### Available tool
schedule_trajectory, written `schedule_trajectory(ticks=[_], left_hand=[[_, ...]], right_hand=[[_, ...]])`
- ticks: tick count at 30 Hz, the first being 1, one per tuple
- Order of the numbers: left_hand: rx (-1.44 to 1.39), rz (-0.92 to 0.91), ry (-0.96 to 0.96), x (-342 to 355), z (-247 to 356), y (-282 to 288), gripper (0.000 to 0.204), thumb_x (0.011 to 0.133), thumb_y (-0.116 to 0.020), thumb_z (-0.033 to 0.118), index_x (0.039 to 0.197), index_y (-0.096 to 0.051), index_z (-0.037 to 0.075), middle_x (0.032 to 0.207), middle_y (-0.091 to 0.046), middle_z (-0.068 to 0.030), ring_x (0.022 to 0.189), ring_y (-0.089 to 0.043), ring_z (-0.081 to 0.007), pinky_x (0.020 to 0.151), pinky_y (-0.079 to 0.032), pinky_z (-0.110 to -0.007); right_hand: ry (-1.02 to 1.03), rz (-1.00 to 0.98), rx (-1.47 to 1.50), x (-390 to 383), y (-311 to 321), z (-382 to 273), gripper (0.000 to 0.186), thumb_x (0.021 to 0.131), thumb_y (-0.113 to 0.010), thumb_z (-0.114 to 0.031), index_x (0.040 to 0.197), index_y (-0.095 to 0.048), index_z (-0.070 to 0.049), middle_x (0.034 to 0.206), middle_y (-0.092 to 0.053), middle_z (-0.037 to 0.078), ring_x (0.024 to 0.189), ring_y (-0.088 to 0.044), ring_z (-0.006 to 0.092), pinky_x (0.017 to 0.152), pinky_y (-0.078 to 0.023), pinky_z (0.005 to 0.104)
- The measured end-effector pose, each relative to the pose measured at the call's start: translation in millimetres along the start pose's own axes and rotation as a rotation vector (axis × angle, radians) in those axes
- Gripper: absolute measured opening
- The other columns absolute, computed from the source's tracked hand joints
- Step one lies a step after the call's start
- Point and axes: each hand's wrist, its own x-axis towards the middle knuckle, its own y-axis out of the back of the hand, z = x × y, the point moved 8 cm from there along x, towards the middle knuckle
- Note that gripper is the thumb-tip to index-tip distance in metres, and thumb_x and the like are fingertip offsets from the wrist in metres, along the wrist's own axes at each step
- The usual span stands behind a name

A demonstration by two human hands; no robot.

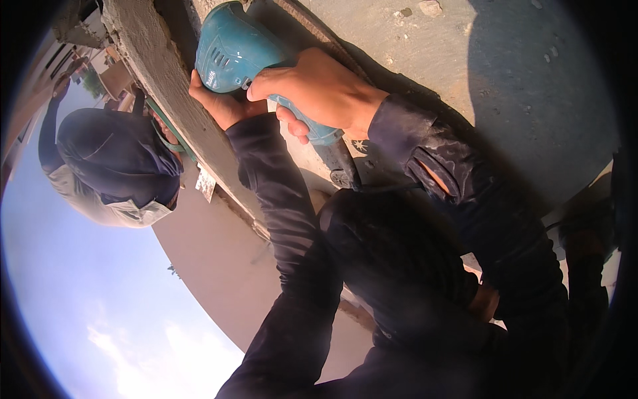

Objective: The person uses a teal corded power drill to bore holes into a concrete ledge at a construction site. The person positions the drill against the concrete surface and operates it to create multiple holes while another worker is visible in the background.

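Note:
My right hand [319, 86] is wrapped around the handle of a teal power tool [232, 50], with fingertips showing below the grip. My left hand [219, 100] holds the tool's rounded body from underneath, its fingers mostly hidden. The tool lies along a rough concrete edge [146, 63]; its working end is out of sight. A dark cord [392, 188] leaves the handle's end.
A co-worker [116, 153] in a dark head covering is at the left, beside the edge. Grey concrete [531, 100] with small rubble [428, 8] spreads on the right. My bent leg [385, 266] is below the tool. A pale wall [212, 259] and sky show lower left.

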Motion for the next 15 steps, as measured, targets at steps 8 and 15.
schedule_trajectory(ticks=[8,15], left_hand=[[-0.052,-0.016,0.014,15.4,0.0,8.8,0.052,0.083,-0.05,0.05,0.113,-0.057,0.007,0.11,-0.062,-0.0078,0.097,-0.058,-0.0269,0.088,-0.046,-0.04],[-0.019,-0.037,-0.058,5.8,-0.8,-2.5,0.053,0.088,-0.044,0.051,0.113,-0.055,0.006,0.108,-0.061,-0.0078,0.097,-0.059,-0.0252,0.085,-0.048,-0.039]], right_hand=[[0.017,0.006,-0.025,9.4,-3.2,1.3,0.034,0.077,-0.062,-0.026,0.061,-0.057,0.005,0.053,-0.051,0.011,0.042,-0.049,0.0197,0.043,-0.043,0.0345],[0.071,-0.027,-0.067,0.6,4.7,-3.0,0.033,0.078,-0.061,-0.023,0.062,-0.057,0.005,0.053,-0.05,0.011,0.041,-0.05,0.02,0.044,-0.044,0.0346]])
